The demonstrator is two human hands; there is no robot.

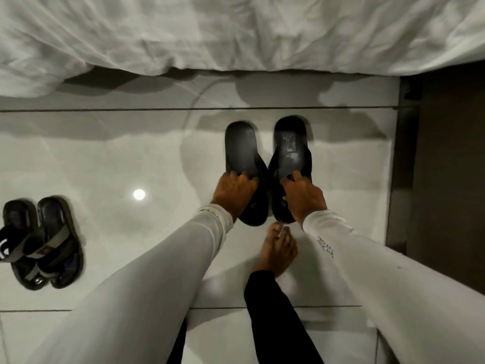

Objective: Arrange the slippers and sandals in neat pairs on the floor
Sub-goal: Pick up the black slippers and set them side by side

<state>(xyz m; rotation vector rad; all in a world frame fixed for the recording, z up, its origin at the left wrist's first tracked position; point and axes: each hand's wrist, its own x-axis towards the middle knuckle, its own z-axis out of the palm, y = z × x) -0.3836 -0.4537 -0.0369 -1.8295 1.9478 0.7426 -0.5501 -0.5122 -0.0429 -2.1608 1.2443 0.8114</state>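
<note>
We are seeing the sandal pair (43, 241) on the floor (118, 164) getting cut off at the left edge. Our left hand (233, 191) is curling onto the left slipper (245, 164), our right hand (304, 197) spreading over the right slipper (290, 156), hiding their straps.

White bedding (236, 32): rumpled, creased, spans the whole top of the view; its lower edge hangs over the floor and casts a dark shadow beneath.

Floor (105, 158): glossy pale tiles with faint grey veining, dark grout lines running across near the top and near the bottom.

Light reflection (139, 194): small round bright spot on the tile, left of centre.

Dark panel (451, 166): brown, upright, along the right edge, meeting the tiles at a vertical seam; too dim to tell whether it is furniture or wall.
</note>
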